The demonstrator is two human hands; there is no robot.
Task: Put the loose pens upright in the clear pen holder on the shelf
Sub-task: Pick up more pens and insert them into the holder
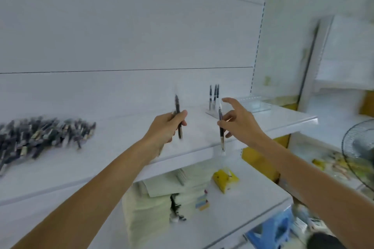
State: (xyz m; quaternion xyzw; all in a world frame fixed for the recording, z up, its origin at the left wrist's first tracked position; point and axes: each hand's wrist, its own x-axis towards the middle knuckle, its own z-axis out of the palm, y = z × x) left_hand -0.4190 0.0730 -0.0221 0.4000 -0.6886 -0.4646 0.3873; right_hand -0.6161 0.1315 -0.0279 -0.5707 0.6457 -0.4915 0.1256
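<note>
Fingers of the left hand [165, 127] are curled round a dark pen [178, 116], thumb pressed on the barrel. The pen is roughly upright and sticks out above and below the fist. Can anyone read the right one? It's all pretty smeared. /shelfie

Yeah, the right hand [241, 122] pinches a second pen [221, 129] between the thumb and what looks like the middle finger. The barrel hangs down past the fingertips, near vertical. The index finger [228, 100] is stretched out straight, not on the pen. Which end is the tip, no idea, too blurry. /inkblot

So where's the holder vs. all that? /shelfie

The clear pen holder [211, 108] sits on the shelf [131, 147] just beyond the right fingertips and a bit to their left, further back than both hands. Three pens [215, 93] already stand upright in it. Neither held pen touches it. /inkblot

And how far along would you call it? /shelfie

Early, I'd say. Three in, two in hand, and a big pile of loose pens [40, 135] lying on the shelf well off to the left of the left-hand fingers. Can't count it, but it's clearly the bulk of the job. My guess is the right-hand pen goes in first since it's nearest, then the left one, then lots more trips to the pile. /inkblot
</note>
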